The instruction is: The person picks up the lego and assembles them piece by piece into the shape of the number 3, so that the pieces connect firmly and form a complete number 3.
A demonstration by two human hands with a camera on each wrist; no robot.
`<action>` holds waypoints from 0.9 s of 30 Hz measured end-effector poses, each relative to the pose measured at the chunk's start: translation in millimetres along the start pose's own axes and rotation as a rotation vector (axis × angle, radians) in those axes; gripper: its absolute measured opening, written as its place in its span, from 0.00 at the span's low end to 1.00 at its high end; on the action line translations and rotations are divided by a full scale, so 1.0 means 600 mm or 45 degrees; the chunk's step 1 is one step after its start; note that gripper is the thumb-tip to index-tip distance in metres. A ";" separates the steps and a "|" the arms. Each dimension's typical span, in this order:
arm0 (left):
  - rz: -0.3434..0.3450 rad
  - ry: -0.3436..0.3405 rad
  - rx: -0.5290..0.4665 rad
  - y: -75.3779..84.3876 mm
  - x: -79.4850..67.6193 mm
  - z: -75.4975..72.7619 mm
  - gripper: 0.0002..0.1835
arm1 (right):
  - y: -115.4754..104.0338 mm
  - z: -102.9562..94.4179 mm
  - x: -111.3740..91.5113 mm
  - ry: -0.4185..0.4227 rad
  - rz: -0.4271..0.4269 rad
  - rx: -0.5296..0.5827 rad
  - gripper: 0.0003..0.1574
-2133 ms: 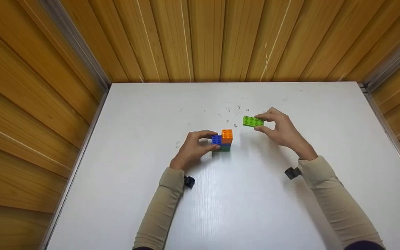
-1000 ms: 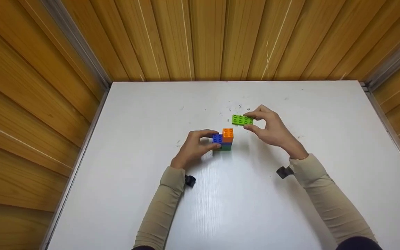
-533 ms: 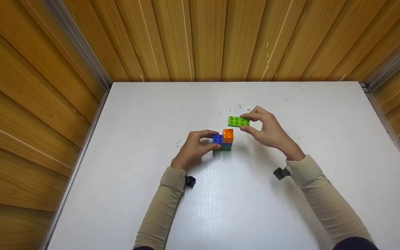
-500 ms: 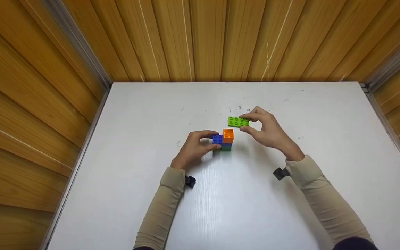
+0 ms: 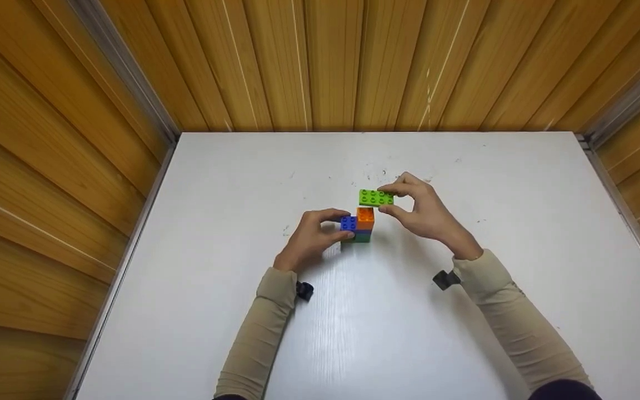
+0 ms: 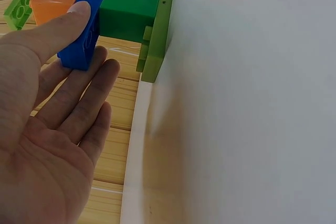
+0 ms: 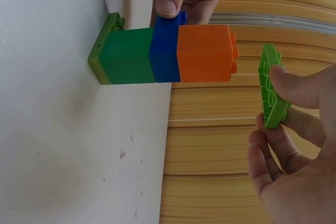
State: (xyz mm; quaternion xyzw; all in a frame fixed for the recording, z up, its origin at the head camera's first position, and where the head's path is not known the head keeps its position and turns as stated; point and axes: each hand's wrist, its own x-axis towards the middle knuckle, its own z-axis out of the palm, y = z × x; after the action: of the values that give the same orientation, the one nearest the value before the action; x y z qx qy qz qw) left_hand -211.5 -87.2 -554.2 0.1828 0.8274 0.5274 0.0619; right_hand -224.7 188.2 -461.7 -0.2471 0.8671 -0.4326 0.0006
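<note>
A stack of toy building bricks stands on the table. Its base is a flat olive-green brick (image 6: 160, 40), with a dark green brick (image 7: 128, 56) on one end. Across that lies a flat blue brick (image 5: 348, 223), capped by an orange brick (image 5: 365, 218) on the right end. My left hand (image 5: 311, 236) pinches the overhanging left end of the blue brick between thumb and fingers. My right hand (image 5: 428, 214) pinches the right end of a flat light-green brick (image 5: 376, 198), studs up. In the right wrist view a gap separates this brick from the orange studs.
The white table (image 5: 231, 194) has small dark scuff marks behind the stack. Wood-look panels (image 5: 331, 66) wall it at the back and both sides. A small black camera (image 5: 304, 290) sits at the left wrist, another black camera (image 5: 445, 279) at the right.
Holding the light-green brick, my right hand has moved left from the stack's right side until the brick is close over the orange one. The left hand and the stack have stayed in place.
</note>
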 end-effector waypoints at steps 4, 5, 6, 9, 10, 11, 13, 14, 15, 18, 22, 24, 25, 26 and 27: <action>-0.009 0.001 -0.005 0.000 -0.001 -0.001 0.26 | -0.004 0.003 0.001 -0.001 -0.025 0.009 0.22; -0.012 0.002 -0.004 0.001 -0.001 0.000 0.26 | -0.005 0.003 0.001 -0.003 -0.026 0.011 0.22; -0.016 0.003 -0.002 0.001 -0.001 0.000 0.26 | -0.006 0.004 0.001 -0.006 -0.025 0.014 0.22; -0.030 0.006 0.006 0.002 -0.002 0.000 0.27 | -0.008 0.006 0.001 -0.021 -0.013 0.020 0.22; -0.032 0.007 0.008 0.002 -0.002 0.000 0.27 | -0.009 0.007 0.001 -0.025 -0.009 0.020 0.22; -0.035 0.008 0.010 0.002 -0.002 0.000 0.26 | -0.009 0.008 0.001 -0.029 -0.007 0.020 0.22; -0.040 0.010 0.008 0.003 -0.002 0.000 0.26 | -0.011 0.009 0.002 -0.036 -0.005 0.021 0.22; -0.040 0.011 0.006 0.003 -0.002 0.001 0.25 | -0.012 0.010 0.002 -0.037 -0.006 0.021 0.22; -0.042 0.012 0.005 0.003 -0.002 0.001 0.25 | -0.012 0.010 0.002 -0.038 -0.008 0.021 0.22; -0.044 0.011 0.002 0.003 -0.002 0.001 0.26 | -0.015 0.012 0.003 -0.041 -0.018 0.019 0.22; -0.036 0.009 0.010 0.003 -0.001 0.001 0.27 | -0.015 0.017 0.004 -0.053 -0.036 0.020 0.22; -0.032 0.007 0.013 0.004 -0.001 0.001 0.27 | -0.016 0.019 0.005 -0.061 -0.040 0.025 0.22; -0.031 0.007 0.015 0.004 0.000 0.001 0.27 | -0.017 0.020 0.005 -0.064 -0.042 0.027 0.22; -0.031 0.006 0.015 0.004 0.000 0.001 0.27 | -0.018 0.020 0.005 -0.066 -0.042 0.031 0.22; -0.029 0.004 0.014 0.004 0.001 0.001 0.27 | -0.019 0.021 0.006 -0.067 -0.041 0.030 0.22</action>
State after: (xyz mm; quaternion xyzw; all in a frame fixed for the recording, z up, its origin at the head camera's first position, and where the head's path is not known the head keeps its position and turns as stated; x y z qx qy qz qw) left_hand -211.2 -85.8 -552.4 0.1730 0.8325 0.5222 0.0656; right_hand -220.3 171.7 -460.4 -0.2726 0.8574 -0.4362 0.0195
